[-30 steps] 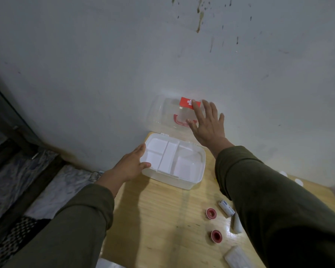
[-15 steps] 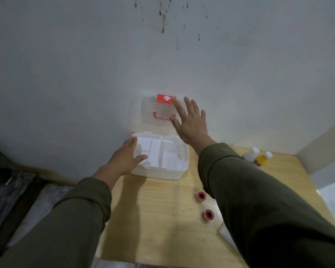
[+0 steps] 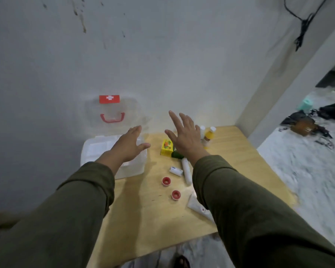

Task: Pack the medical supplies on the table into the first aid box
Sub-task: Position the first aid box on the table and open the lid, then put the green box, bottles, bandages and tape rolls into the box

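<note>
The white first aid box (image 3: 94, 151) stands open at the table's back left, its clear lid (image 3: 112, 111) with red cross label and red handle leaning on the wall. My left hand (image 3: 129, 145) hovers above the box's right side, fingers spread, empty. My right hand (image 3: 184, 136) is open over the supplies, off the lid. Under it lie a yellow carton (image 3: 166, 147) and a dark green item (image 3: 177, 155). Nearer lie a white roll (image 3: 176, 171), a long white tube (image 3: 186, 171), two red-centred tape rolls (image 3: 166, 181) (image 3: 176, 194) and a white packet (image 3: 196, 206).
White bottles and a yellow bottle (image 3: 208, 137) stand at the table's back right behind my right hand. The wooden table (image 3: 147, 219) ends at the right over a pale floor. Dark clutter (image 3: 306, 124) lies on the floor far right. A wall is close behind.
My right hand left the lid and moved right, over the supplies. My left hand came off the box's left edge and now hovers over its right side. The view swung right.
</note>
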Action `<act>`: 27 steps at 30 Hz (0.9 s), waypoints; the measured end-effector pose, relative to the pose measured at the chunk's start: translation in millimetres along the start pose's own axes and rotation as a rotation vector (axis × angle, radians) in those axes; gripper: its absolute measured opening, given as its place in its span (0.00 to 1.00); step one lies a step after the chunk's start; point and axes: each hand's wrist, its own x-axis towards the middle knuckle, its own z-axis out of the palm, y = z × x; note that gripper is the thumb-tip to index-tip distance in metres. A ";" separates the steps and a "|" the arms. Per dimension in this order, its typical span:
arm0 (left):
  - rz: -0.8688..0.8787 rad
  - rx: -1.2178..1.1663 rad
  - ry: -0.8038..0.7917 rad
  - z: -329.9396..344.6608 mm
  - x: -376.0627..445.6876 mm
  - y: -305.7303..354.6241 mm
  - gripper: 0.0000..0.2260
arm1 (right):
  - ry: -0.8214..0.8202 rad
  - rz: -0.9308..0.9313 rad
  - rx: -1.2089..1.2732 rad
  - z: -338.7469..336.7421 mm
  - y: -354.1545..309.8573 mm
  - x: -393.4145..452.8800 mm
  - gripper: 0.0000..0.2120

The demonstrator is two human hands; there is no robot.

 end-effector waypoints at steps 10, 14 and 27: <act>-0.180 0.138 -0.108 74.7 19.5 5.2 0.46 | -0.111 0.048 0.023 40.5 72.9 -22.4 0.36; -0.237 0.213 -0.075 89.9 16.4 -1.1 0.47 | -0.195 0.030 0.069 63.0 90.4 -20.9 0.38; -0.309 0.273 -0.016 98.9 22.2 0.3 0.47 | -0.349 -0.029 0.079 95.9 113.5 18.8 0.36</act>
